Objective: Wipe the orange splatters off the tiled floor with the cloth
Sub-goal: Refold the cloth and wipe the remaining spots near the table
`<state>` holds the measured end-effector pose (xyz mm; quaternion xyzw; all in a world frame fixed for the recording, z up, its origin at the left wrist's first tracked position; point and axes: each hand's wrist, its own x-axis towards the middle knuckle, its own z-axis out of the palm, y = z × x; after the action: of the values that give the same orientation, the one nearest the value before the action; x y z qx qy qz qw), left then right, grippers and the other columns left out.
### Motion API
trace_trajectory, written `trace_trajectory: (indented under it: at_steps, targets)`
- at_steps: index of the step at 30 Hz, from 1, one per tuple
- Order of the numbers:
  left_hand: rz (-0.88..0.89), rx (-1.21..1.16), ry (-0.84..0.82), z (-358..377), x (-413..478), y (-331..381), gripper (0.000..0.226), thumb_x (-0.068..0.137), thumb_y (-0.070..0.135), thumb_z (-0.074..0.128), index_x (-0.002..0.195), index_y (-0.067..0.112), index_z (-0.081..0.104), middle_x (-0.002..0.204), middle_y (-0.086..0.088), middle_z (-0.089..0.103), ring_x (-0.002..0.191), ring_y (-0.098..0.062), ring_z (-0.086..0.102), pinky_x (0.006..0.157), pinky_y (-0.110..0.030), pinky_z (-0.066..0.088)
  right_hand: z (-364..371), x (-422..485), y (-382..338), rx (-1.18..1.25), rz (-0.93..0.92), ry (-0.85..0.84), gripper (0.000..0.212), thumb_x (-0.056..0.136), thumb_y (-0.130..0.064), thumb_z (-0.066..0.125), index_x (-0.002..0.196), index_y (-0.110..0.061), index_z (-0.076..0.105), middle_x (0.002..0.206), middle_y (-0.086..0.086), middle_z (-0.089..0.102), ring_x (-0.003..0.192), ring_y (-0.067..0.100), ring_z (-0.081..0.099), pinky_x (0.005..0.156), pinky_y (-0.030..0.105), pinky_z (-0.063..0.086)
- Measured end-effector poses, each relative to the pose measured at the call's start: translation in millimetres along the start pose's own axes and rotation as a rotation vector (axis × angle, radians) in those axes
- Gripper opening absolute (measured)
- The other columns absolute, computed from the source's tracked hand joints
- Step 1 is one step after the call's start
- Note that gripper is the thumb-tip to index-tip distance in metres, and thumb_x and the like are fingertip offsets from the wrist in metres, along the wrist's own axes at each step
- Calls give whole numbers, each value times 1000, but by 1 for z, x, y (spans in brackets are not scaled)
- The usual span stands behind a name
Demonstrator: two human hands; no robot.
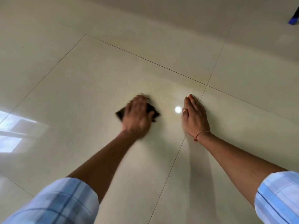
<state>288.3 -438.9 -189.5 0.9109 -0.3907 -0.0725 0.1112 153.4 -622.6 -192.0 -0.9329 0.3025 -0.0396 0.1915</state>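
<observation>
My left hand (138, 115) presses flat on a dark brown cloth (120, 114) on the cream tiled floor (90, 81); the hand is motion-blurred and covers most of the cloth, whose corners stick out left and right. My right hand (195, 116) rests flat on the floor to the right, fingers together, holding nothing, with a red thread at the wrist. A faint orange smear (119, 38) shows on the tile further ahead. Around the cloth I see no distinct orange marks.
Dark grout lines (145, 58) cross the glossy floor, one running under my right hand. A lamp glare (178, 109) shines between my hands. A window reflection (14, 133) lies at the left. A blue object (293, 20) sits at the far top right.
</observation>
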Motion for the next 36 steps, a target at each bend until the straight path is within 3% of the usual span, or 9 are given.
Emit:
trace_trajectory:
  at_steps: [3,9,15,21,24,26,28,33,36]
  targets:
    - [-268,27,-16,-8,17,-26,67,99,48,21,151,6,17,160,-13,12,148,-27,7,118,-41,3,2,-1,1,23,14,-27,66,90,-35,18,143,-3,41,154,17,33,144,30,28,117,40,20]
    - [553,108,-220,4,-48,34,69,98,50,23,152,7,17,159,-10,10,148,-24,9,120,-39,5,-5,2,8,141,11,-8,54,92,-23,36,140,-1,46,152,17,36,143,32,31,117,37,21]
    - [-115,34,-73,-11,44,1,75,98,49,26,151,-2,8,159,-21,5,147,-33,4,120,-41,3,-15,7,10,249,14,-41,46,96,-6,51,142,-4,44,155,11,32,145,23,26,118,23,15]
    - [697,155,-263,9,-85,37,72,99,50,19,151,3,3,159,-15,0,148,-29,2,120,-42,1,-34,13,14,155,14,-164,50,95,0,41,145,-8,41,157,3,28,145,13,25,115,15,11]
    - [376,85,-111,1,-22,24,72,96,46,33,148,-3,23,155,-22,23,143,-35,24,118,-42,13,-27,11,4,70,16,-163,50,98,-3,39,147,-5,35,159,7,23,147,16,21,116,18,10]
    - [87,39,-93,-6,10,16,72,97,46,28,150,-2,14,158,-19,13,147,-33,12,120,-41,6,-23,10,-3,19,50,-141,50,100,-7,37,149,-5,30,161,8,18,148,17,17,116,20,10]
    - [144,7,-92,4,-16,28,75,96,47,28,151,-1,11,158,-20,11,147,-34,10,120,-40,2,-23,11,-6,-31,58,-170,51,100,-11,38,150,-6,28,161,6,16,148,16,15,117,23,13]
    - [803,133,-278,11,-104,45,70,98,48,29,149,1,18,156,-17,18,146,-30,18,120,-43,10,-50,13,0,-63,-27,-314,52,96,-11,48,147,-9,36,160,5,22,147,16,21,118,24,16]
    - [466,113,-113,2,-28,47,70,97,46,30,148,-2,23,156,-20,23,145,-31,21,119,-39,8,-60,16,5,-103,-37,-231,49,97,-11,46,145,-6,40,157,8,30,144,20,29,116,25,19]
